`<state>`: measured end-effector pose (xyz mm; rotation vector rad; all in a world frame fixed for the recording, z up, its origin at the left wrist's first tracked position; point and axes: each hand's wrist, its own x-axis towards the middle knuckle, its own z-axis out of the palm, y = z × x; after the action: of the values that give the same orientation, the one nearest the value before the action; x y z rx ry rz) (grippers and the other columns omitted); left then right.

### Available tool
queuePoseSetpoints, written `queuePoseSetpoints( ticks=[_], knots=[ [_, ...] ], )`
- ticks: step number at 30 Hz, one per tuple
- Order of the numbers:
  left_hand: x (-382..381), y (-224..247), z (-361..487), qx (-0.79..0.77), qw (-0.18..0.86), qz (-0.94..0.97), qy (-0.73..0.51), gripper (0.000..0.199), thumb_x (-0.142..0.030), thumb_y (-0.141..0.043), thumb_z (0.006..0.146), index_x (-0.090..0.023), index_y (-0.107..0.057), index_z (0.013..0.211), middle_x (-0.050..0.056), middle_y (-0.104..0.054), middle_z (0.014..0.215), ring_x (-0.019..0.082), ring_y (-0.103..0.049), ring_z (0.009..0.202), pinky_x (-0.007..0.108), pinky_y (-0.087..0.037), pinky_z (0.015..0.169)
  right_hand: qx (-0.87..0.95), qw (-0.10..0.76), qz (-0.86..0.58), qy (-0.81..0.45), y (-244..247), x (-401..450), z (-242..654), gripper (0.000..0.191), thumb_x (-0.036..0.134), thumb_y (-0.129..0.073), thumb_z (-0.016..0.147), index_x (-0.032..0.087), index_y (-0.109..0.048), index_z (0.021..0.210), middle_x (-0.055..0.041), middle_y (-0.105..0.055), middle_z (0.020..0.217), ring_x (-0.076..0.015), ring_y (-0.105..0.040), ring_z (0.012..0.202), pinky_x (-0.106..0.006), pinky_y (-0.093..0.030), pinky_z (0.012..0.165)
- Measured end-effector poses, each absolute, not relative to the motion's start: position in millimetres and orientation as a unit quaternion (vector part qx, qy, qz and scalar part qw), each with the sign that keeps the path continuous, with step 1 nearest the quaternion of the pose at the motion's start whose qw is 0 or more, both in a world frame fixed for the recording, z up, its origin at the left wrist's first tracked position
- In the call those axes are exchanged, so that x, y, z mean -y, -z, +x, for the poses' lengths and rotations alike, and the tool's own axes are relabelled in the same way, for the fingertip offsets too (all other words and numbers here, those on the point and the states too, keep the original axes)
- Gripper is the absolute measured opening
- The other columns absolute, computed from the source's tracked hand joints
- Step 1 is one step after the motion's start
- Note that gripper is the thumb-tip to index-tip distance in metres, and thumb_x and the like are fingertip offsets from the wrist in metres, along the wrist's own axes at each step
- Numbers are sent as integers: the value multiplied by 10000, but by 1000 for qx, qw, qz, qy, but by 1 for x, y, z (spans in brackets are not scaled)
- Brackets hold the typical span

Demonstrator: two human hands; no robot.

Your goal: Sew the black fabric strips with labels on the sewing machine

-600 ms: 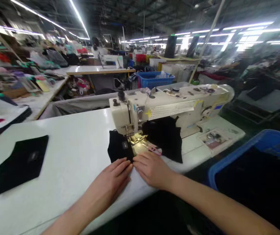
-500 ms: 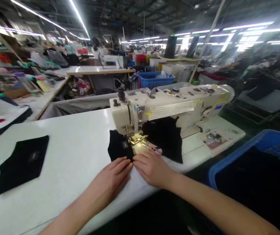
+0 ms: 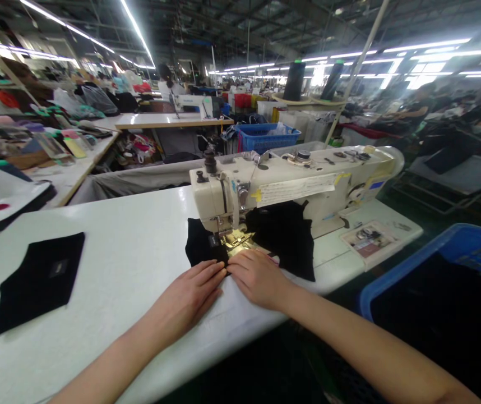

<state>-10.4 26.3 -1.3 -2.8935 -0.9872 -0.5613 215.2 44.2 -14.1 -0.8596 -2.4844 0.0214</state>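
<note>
I've got both hands right at the machine: the left hand (image 3: 192, 289) and the right hand (image 3: 261, 278) meet at the near end of the black cloth (image 3: 198, 244). That cloth lies flat on the white table (image 3: 131, 247), just left of the brass guide (image 3: 237, 241) under the head of the sewing machine (image 3: 295, 174). Its visible long axis runs away from me, slanting a little left, the far-left corner aimed at the back of the table and the near end tucked at my fingertips. The grey label (image 3: 214, 241) sits towards its right side, close to the guide.

Left fingers are together, tips down on the cloth; right fingers are together too, angled in from the other side. Pinching or only pressing? I can't tell.

More dark fabric (image 3: 285, 238) spreads under the machine's arm; whether it joins the first, I can't see. Out left, well apart, a second piece (image 3: 38, 283) lies on its own, long axis slanting from far right to near left, a sharp corner pointing near left. Over on my right, the blue basket (image 3: 467, 241) holds a dark heap.
</note>
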Motion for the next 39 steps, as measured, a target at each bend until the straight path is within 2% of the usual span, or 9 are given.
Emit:
queuePoseSetpoints(
  ticks=[12, 23, 27, 31, 34, 36, 39],
  knots=[
    [-45, 2, -13, 333, 12, -925, 185, 355, -313, -458, 1021, -165, -652, 1279, 109, -672, 1297, 265, -608, 1226, 438, -559, 1019, 907, 223, -356, 27, 11, -55, 211, 160, 169, -529, 973, 171, -687, 994, -67, -600, 895, -228, -513, 904, -352, -424, 806],
    [-59, 1, -14, 346, 9, -921, 179, 385, -353, -445, 1023, -135, -664, 1252, 130, -674, 1275, 276, -615, 1203, 442, -559, 1014, 900, 218, -374, 46, 8, -52, 213, 124, 159, -545, 970, 169, -665, 1001, -60, -609, 922, -227, -516, 910, -361, -415, 859],
    [-64, -2, -14, 348, 3, -920, 182, 373, -361, -462, 1015, -159, -683, 1237, 132, -671, 1277, 284, -617, 1195, 458, -558, 1010, 868, 256, -421, 70, 2, -45, 230, 169, 178, -504, 988, 163, -666, 1033, -71, -623, 916, -232, -528, 871, -376, -414, 794],
    [-67, -6, -15, 358, -2, -919, 168, 371, -350, -447, 1018, -173, -673, 1253, 123, -659, 1299, 275, -607, 1211, 444, -550, 1022, 781, 327, -517, 123, -7, -49, 263, 293, 265, -515, 984, 130, -623, 1222, -150, -628, 1135, -288, -544, 1005, -424, -431, 850],
    [-69, -8, -14, 360, 1, -920, 157, 393, -363, -419, 1027, -153, -667, 1249, 128, -656, 1298, 278, -600, 1217, 450, -543, 1027, 723, 326, -591, 149, -9, -60, 289, 445, 375, -531, 969, 111, -554, 1327, -214, -570, 1290, -356, -519, 1125, -487, -439, 896],
    [-72, -9, -14, 361, 2, -920, 155, 404, -374, -409, 1030, -147, -666, 1244, 128, -658, 1295, 281, -596, 1221, 459, -534, 1036, 699, 325, -627, 113, -6, -68, 303, 490, 452, -543, 949, 98, -581, 1286, -214, -621, 1181, -357, -559, 1057, -483, -462, 854],
    [-76, -9, -15, 368, 0, -917, 153, 405, -373, -410, 1030, -141, -654, 1256, 130, -656, 1302, 280, -589, 1230, 459, -526, 1043, 683, 343, -644, 31, 2, -78, 315, 392, 486, -509, 951, 143, -690, 1007, -97, -655, 822, -262, -608, 771, -384, -480, 711]
  ],
)
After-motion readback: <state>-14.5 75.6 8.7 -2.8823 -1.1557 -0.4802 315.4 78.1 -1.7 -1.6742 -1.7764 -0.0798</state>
